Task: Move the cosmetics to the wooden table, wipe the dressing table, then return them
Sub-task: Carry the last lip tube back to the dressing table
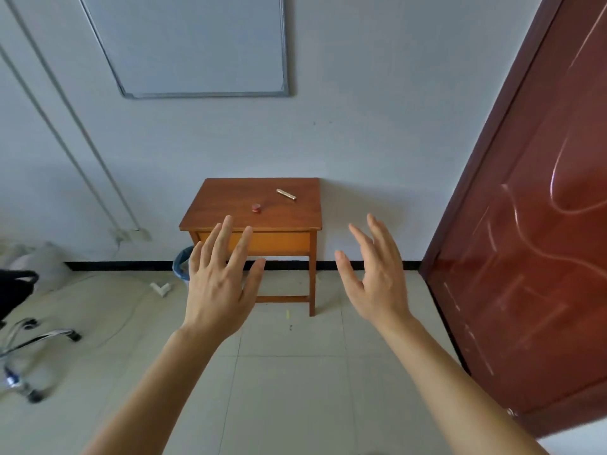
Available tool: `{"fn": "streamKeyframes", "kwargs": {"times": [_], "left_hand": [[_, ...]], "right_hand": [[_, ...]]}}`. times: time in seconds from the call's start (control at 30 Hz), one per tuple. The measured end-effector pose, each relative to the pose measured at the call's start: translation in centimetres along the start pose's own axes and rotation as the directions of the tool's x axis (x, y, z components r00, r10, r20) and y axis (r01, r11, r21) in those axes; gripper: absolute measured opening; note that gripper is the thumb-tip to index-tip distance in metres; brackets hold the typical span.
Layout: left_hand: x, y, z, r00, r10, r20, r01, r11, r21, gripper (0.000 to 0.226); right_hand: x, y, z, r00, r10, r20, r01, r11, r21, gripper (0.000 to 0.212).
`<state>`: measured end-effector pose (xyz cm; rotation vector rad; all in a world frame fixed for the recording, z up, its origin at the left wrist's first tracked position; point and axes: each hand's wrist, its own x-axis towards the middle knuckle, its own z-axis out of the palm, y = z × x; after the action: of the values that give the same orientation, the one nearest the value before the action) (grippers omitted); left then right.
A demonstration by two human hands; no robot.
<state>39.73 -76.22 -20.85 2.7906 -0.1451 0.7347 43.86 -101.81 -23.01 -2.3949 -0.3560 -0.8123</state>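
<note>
From my remote seat, I see my left hand [220,284] and right hand [377,284] raised with fingers spread, holding nothing. At 12 o'clock the wooden table [223,200] carries a small red jar [256,208]. A gold tube [286,194] lies at the jar's 2 o'clock, apart from it.

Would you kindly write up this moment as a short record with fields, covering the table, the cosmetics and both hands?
table: wooden table, against the wall
on table: small red cosmetic near the middle; gold tube lying flat behind it to the right, apart from it
left hand: open, fingers spread, holding nothing
right hand: open, holding nothing
nearby: blue bin left of the table; brown door at right
</note>
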Motion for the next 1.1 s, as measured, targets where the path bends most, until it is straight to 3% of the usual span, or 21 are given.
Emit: {"fn": "streamKeyframes", "kwargs": {"times": [0.5, 0.77, 1.1], "left_hand": [[25.4, -7.2, 15.6, 0.989, 0.043, 0.139, -0.059, 0.992, 0.112, 0.059], [34.9, -13.1, 22.4, 0.965, -0.167, 0.203, 0.133, 0.977, 0.169, 0.065], [43.9, -21.3, 34.3, 0.905, -0.214, 0.366, 0.183, 0.976, 0.119, 0.067]], "right_hand": [[23.5, 12.0, 18.5, 0.996, 0.038, 0.084, -0.038, 0.999, 0.001, 0.059], [33.5, 15.8, 27.6, 0.975, 0.027, 0.222, -0.022, 0.999, -0.026, 0.075], [40.8, 21.2, 39.8, 0.904, 0.133, 0.407, -0.078, 0.986, -0.149, 0.079]]}}
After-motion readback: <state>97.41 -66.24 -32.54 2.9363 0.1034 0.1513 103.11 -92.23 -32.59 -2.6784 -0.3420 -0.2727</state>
